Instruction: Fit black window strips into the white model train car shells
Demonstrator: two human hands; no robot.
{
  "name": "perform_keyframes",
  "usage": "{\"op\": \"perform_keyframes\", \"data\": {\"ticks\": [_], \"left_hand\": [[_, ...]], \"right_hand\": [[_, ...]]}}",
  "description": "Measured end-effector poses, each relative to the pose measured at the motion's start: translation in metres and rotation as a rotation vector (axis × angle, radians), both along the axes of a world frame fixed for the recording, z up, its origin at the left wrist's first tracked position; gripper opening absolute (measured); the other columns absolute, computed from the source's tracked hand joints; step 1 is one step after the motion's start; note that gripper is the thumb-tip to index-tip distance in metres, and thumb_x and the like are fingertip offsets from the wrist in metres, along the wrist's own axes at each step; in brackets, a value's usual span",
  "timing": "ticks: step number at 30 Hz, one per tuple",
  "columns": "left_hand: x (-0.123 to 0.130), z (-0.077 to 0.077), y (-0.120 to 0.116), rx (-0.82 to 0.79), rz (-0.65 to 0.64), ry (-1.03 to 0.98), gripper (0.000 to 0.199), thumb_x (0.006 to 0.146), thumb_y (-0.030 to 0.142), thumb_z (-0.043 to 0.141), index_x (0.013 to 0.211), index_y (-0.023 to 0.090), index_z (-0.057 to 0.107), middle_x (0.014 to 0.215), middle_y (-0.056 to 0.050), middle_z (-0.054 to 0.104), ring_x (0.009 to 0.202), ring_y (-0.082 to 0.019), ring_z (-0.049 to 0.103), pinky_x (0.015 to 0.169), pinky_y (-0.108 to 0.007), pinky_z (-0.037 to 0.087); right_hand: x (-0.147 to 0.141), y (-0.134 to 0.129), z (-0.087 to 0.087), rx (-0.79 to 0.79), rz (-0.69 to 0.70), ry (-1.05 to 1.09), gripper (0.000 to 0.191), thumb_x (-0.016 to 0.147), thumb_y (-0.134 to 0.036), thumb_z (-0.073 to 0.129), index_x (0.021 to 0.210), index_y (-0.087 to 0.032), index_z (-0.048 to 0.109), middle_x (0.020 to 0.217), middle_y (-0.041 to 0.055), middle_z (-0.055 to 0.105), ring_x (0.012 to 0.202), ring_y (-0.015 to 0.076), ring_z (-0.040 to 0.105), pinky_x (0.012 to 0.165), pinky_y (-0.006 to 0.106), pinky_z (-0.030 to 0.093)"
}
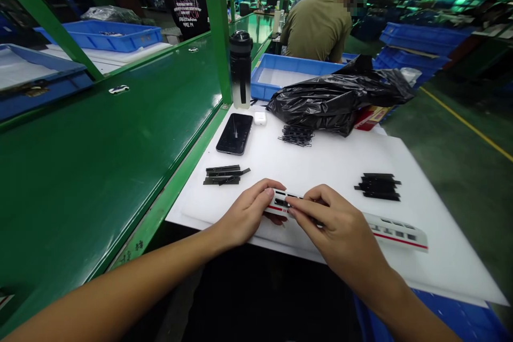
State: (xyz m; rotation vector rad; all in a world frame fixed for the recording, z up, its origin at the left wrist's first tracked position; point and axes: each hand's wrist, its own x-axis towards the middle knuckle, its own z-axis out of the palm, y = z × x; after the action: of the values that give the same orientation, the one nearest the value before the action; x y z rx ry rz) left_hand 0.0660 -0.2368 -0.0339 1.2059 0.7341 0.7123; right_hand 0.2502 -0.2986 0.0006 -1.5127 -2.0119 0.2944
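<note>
Two hands: both closed on one piece, lower centre of frame.
Left hand (248, 214): curled around the end of a white model train shell (276, 204) with a red stripe, apparently steadying it.
Right hand (332, 224): fingertips (294, 212) pinched on the shell beside a black strip (282, 202) at its window opening; cannot tell whether they grip the strip itself.
Nearby: second white train shell (396, 232) just right of the right hand, lying flat.
Black parts: three separate piles on the white plastic board (320, 165), likely sorted by kind and kept within reach: black bars (222, 175), black bars (378, 187), black clips (296, 135).
Rest: smartphone (235, 133), earbud case (260, 118), water bottle (241, 69), black plastic bag (340, 99), blue tray (288, 77), green workbench (100, 171), co-worker (320, 26).
</note>
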Motion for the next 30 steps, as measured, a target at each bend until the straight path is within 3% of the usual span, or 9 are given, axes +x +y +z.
{"op": "perform_keyframes", "data": {"ticks": [10,14,23,30], "left_hand": [[0.000,0.002,0.001,0.032,0.002,0.029,0.030,0.101,0.040,0.044,0.113,0.017,0.058,0.094,-0.004,0.066,0.081,-0.018,0.070,0.075,-0.028,0.058],[0.001,0.001,0.002,0.089,-0.003,0.094,0.028,0.096,0.039,0.055,0.116,0.018,0.058,0.099,-0.005,0.067,0.083,-0.019,0.071,0.075,-0.030,0.059],[0.003,0.000,0.000,0.072,0.014,0.116,0.030,0.091,0.036,0.063,0.116,0.020,0.056,0.093,-0.004,0.070,0.077,-0.018,0.073,0.075,-0.032,0.061],[0.001,0.004,-0.002,0.193,0.052,0.198,0.025,0.091,0.030,0.061,0.113,0.019,0.059,0.098,-0.004,0.068,0.077,-0.015,0.070,0.071,-0.025,0.058]], "right_hand": [[-0.001,-0.002,-0.006,0.164,0.022,-0.137,0.022,0.096,-0.020,0.057,0.111,-0.019,0.073,0.085,0.0054,0.057,0.075,0.0161,0.052,0.065,0.032,0.045],[0.001,0.000,-0.011,0.227,0.058,-0.195,0.022,0.094,-0.016,0.059,0.111,-0.016,0.073,0.087,0.0066,0.056,0.078,0.0166,0.051,0.066,0.033,0.045],[0.004,0.001,-0.014,0.284,0.094,-0.140,0.026,0.091,-0.011,0.061,0.116,-0.017,0.069,0.087,0.0064,0.055,0.081,0.0180,0.049,0.069,0.034,0.046],[0.008,0.001,-0.011,0.253,0.070,-0.122,0.024,0.091,-0.019,0.063,0.114,-0.019,0.070,0.092,0.0076,0.057,0.088,0.0210,0.053,0.077,0.038,0.047]]}}
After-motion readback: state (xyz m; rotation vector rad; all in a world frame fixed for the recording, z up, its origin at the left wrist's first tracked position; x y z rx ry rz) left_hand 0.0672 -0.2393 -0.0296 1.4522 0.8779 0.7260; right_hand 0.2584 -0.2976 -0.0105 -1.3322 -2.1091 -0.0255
